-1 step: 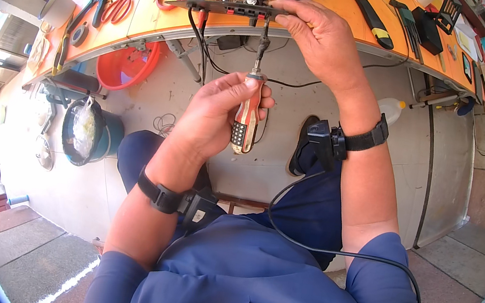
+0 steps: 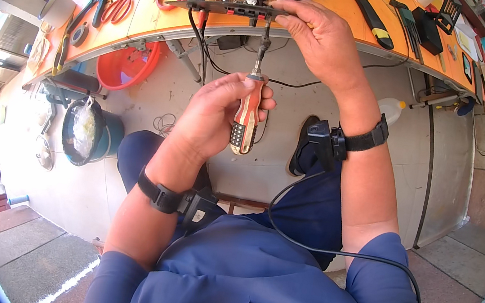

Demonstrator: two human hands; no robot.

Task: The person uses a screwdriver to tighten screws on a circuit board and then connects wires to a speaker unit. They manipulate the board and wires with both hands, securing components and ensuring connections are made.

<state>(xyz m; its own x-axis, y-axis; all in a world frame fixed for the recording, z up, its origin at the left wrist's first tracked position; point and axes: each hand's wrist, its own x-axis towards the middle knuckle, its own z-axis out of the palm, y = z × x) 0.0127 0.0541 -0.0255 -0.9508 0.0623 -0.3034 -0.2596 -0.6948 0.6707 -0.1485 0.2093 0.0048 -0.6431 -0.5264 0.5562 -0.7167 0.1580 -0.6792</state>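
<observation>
Orange-handled screwdriver (image 2: 246, 121) stands upright in the left hand (image 2: 217, 116), fist closed round its grip, tip up against the underside of the black panel (image 2: 226, 8) that the right hand (image 2: 322, 38) pinches level at the bench (image 2: 149, 18) edge.

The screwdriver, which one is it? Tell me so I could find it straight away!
Start at the long orange workbench along the top. Just below its edge, the right hand holds a flat black panel with wires. The screwdriver points up into that panel, gripped in the left hand. Unlike the tools lying on the bench, it has a red and pale striped handle and is off the bench.
</observation>
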